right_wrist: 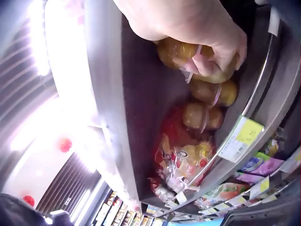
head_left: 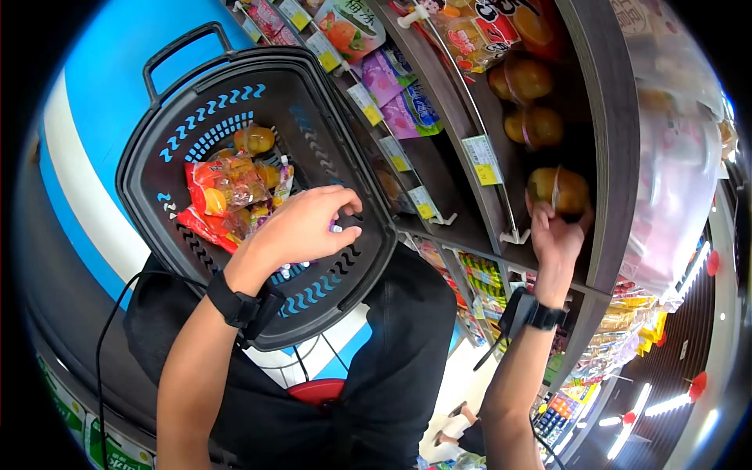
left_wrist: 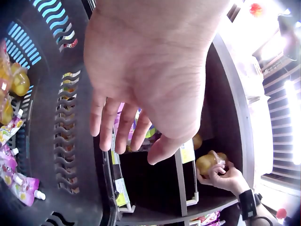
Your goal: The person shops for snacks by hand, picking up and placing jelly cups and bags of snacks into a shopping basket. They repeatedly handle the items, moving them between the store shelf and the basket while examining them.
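On the shelf at the right, my right hand grips a banded amber jelly cup pack. Its fingers curl round the pack's near side, and a clear strip shows across it in the right wrist view. Two similar jelly cup packs sit in line beyond it. Over the right side of the black basket, my left hand hovers with loosely bent fingers; its palm is bare in the left wrist view. Inside the basket lie a red snack bag, another jelly cup pack and purple spouted pouches.
A red snack bag lies farther along the same shelf. Purple bags fill part of the shelf below. A metal rail with price tags runs along the shelf front. The shelf's dark end panel stands right of my right hand.
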{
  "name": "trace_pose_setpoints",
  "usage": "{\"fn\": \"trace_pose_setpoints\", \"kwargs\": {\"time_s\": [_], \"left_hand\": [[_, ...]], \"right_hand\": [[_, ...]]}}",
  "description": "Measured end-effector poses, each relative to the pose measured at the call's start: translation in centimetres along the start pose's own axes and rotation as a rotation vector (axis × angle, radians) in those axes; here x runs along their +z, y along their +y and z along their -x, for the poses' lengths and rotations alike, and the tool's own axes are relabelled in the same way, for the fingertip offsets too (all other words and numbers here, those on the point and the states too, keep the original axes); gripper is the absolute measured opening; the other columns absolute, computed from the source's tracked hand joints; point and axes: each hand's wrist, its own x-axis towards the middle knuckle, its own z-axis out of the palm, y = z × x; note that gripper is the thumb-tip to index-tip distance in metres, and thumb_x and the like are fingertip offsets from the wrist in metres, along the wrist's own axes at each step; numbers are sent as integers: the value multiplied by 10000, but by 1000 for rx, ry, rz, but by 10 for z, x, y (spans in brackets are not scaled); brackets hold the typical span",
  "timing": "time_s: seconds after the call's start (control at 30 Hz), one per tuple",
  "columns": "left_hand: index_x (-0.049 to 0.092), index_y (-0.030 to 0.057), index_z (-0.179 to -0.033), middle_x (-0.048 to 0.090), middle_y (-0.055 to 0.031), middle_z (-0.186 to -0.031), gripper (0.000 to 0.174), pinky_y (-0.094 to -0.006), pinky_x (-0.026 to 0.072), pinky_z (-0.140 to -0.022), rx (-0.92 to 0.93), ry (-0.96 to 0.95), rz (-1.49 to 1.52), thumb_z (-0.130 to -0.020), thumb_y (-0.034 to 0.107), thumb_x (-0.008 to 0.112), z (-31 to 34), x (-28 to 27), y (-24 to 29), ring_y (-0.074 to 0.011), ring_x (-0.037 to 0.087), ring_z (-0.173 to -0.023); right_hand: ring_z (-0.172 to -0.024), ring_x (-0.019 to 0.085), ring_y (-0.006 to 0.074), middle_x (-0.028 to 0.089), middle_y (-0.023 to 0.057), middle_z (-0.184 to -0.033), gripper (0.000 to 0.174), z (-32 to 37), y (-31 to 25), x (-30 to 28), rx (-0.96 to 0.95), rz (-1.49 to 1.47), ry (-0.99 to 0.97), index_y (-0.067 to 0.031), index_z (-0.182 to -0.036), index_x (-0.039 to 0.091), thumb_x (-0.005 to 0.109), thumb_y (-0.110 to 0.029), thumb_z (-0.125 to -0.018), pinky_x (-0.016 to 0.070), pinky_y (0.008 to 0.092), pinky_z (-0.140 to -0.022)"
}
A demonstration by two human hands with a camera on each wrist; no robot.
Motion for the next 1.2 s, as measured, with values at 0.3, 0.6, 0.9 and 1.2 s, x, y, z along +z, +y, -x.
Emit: {"fn": "trace_pose_setpoints", "kwargs": {"time_s": [0.3,0.6,0.9,1.2], "left_hand": [[620,4,-964,626,-107,-889,229,-346,487,-747,-24,4,62,-804,158,672,-8,-5,-2,-237,599,-801],[622,-7,-894,612,-94,-834,90,-321,496,-682,363,143,199,-820,23,581,-63,28,86,-200,623,-744],[472,94,-1302,543,-292,-1216,407,-442,464,-936,129,-87,99,-915,207,416,-233,161,179,-455,558,-1085],[263,228,-1487,205,-285,-1510,540,-429,343,-1099,405,247,-58,-956,262,355,-324,227,146,-463,297,-1351]], "right_hand": [[-688,458,245,298,299,-1354,802,-98,-23,-19,-145,183,272,-80,-1352,337,683,-491,-757,410,291,-544],[-973,588,293,544,124,-1138,505,-136,-46,-38,-246,404,176,-128,-1219,500,640,-440,-847,559,421,-741],[-1047,540,287,510,145,-1199,523,-147,-58,-53,-369,383,167,-75,-1259,451,631,-358,-858,500,414,-837],[-1121,486,294,465,172,-1258,523,-171,-81,-59,-411,567,58,-32,-1287,416,578,-327,-886,445,410,-908]]}}
